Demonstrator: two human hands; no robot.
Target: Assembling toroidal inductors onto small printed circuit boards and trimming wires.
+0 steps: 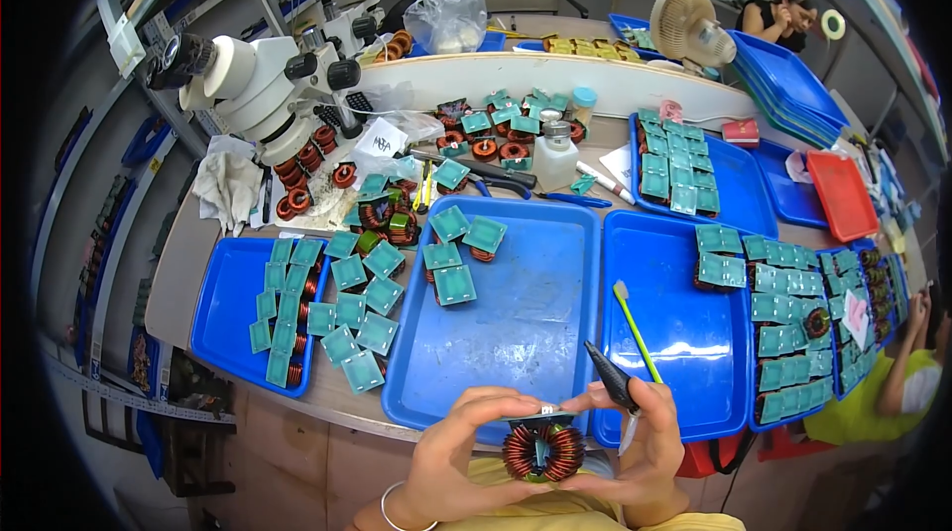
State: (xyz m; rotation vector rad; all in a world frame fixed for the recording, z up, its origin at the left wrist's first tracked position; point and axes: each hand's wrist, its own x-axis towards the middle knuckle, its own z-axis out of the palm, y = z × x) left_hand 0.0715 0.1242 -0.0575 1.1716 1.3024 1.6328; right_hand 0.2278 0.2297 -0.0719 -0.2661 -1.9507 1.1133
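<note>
Close to my body, my left hand (456, 457) grips one side of a copper-wound toroidal coil (543, 450) fixed to a small board, seen edge-on. The fingers of my right hand (645, 447) close on its other side. Tucked in that same hand is a black-handled tool (612, 378) with a narrow pale blade pointing down; its exact kind is unclear. Beyond my hands lies a blue tray (506, 333), with several coils on green boards (454, 283) in its upper left part. A green-handled brush (637, 328) rests in the blue tray on the right (684, 372).
Coils on green boards fill a left tray (213, 313) and right-hand trays (793, 338). Pliers (575, 200), a clear bottle (555, 159) and loose coils crowd the back. A microscope (248, 85) stands far left, a fan (684, 25) far right. Other people are at the right.
</note>
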